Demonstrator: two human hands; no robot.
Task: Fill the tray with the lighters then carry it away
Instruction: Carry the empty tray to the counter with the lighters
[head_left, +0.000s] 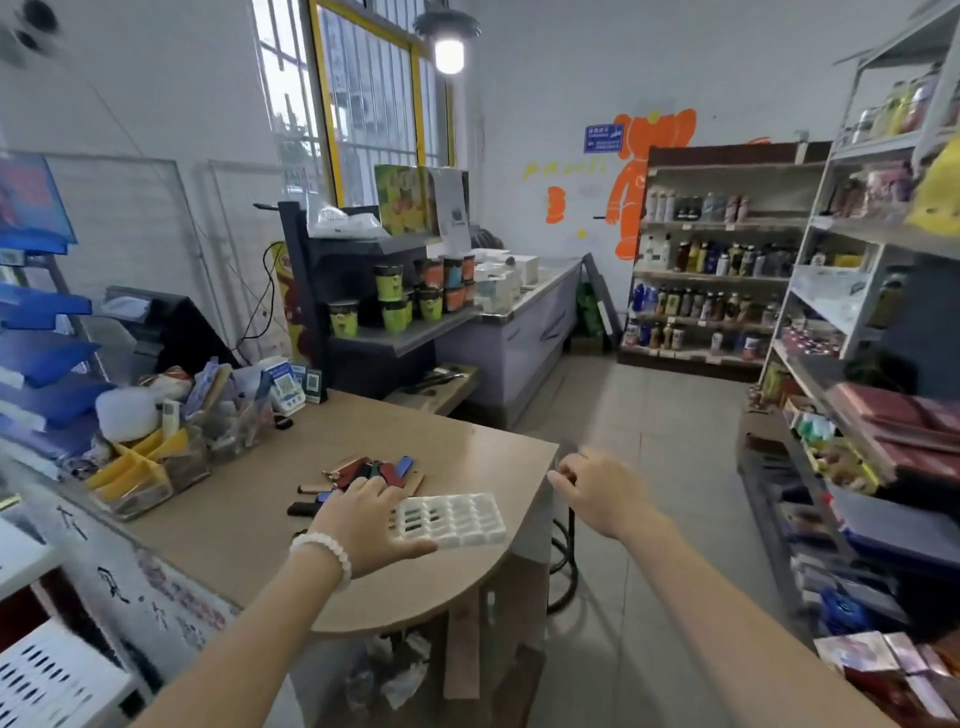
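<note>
The left hand (363, 519) covers part of the lighters (371, 473) and the tray's (457, 519) near-left corner; the right hand's (597, 491) fingers blur.

White tray (467, 519), multicolour lighters (374, 470)

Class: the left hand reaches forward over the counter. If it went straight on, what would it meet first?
Probably the pile of lighters: the left hand points its fingers at it, beside the white tray. Height is unclear.

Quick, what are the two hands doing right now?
Left hand: open, fingers spread flat over the lighters beside the white tray.
Right hand: fingers curled, off the counter edge; cannot tell if it holds anything.
</note>
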